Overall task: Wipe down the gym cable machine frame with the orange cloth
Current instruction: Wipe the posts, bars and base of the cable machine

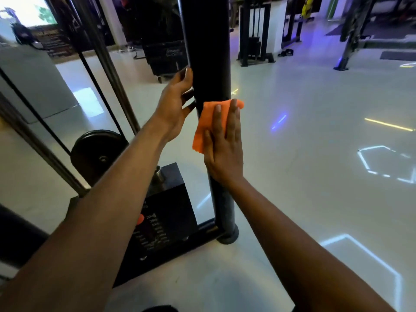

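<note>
- The right hand (225,143) presses the orange cloth (206,124) flat, fingers straight, against the black upright post (208,52).
- The left hand (177,102) curls around the post just above.
- Unpinched, the cloth may slip and drop to the floor (315,131).

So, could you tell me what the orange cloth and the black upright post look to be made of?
The orange cloth looks like thin soft fabric, possibly microfibre: it folds limply and its edge looks frayed. The black post seems to be painted or coated metal tubing: smooth, with a bright highlight along its left edge.
</note>
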